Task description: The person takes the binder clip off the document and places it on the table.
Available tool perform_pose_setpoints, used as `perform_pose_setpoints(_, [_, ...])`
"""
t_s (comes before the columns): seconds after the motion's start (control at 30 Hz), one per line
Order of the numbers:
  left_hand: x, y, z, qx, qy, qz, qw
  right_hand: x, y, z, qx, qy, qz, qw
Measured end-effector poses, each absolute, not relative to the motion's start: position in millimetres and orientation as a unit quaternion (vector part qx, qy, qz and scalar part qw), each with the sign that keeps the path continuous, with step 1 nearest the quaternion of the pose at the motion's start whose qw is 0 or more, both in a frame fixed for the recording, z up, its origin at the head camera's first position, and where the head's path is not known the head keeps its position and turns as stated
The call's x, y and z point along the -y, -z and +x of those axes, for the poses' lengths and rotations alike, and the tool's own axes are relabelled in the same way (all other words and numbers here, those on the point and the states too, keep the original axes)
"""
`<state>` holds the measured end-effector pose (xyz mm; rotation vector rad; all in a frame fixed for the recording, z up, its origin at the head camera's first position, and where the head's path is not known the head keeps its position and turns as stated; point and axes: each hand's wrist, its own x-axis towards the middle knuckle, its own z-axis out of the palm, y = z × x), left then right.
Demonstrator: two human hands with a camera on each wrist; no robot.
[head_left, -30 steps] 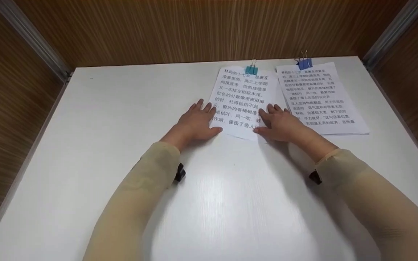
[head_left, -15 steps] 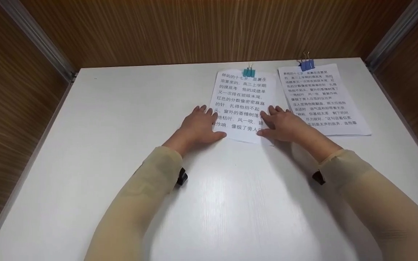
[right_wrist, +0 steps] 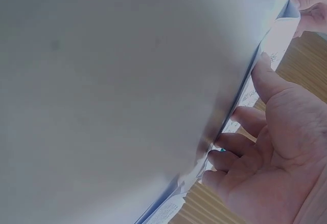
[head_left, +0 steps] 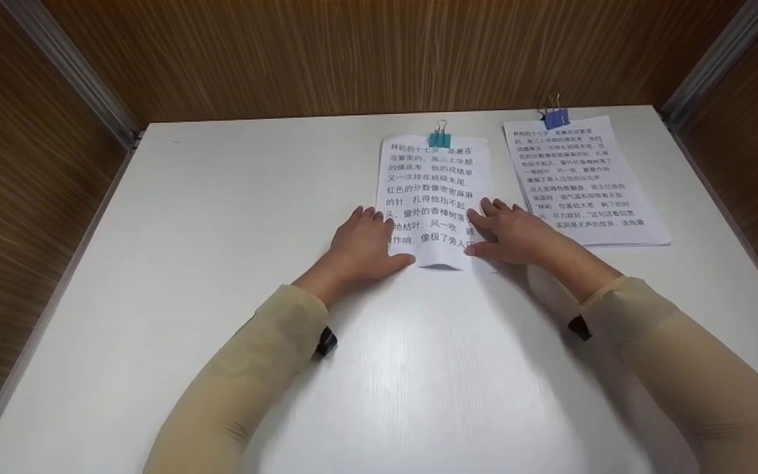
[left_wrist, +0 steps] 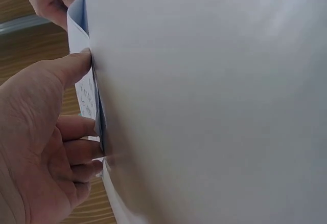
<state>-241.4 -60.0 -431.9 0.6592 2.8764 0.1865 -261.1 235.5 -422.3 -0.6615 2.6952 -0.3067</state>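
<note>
A clipped stack of printed paper (head_left: 428, 197) lies on the white table, with a teal binder clip (head_left: 439, 139) on its far edge. My left hand (head_left: 362, 243) holds its left side near the lower corner, fingers bent along the edge and thumb at the near edge. Opposite it, my right hand (head_left: 510, 230) holds the right side in the same way. The near edge bulges up slightly between the thumbs. In the left wrist view the paper (left_wrist: 84, 88) shows edge-on by the bent fingers, and the right wrist view shows the paper (right_wrist: 278, 37) likewise.
To the right lies a second stack of printed paper (head_left: 580, 178) with a blue binder clip (head_left: 556, 118) at its top, close to my right hand. A wood-grain panel (head_left: 366, 52) stands behind the white table (head_left: 418, 382), with panels at both sides too.
Both hands have drawn the teal-clipped stack toward me and slightly left; it stands straighter and farther from the second stack. Its near edge now bows up.
</note>
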Motion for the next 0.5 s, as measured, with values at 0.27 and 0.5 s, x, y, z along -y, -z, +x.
perform_pose_setpoints(0.27, [60.6,434.6,-230.6,-0.970,-0.048,0.225,0.077,-234.7,423.6,-256.1,-0.951,0.096,-0.240,0.169])
perform_pose_setpoints(0.5, [62.8,434.8,-219.1,-0.971,-0.049,0.226,0.069,-234.6,424.1,-248.5,-0.949,0.100,-0.248,0.170])
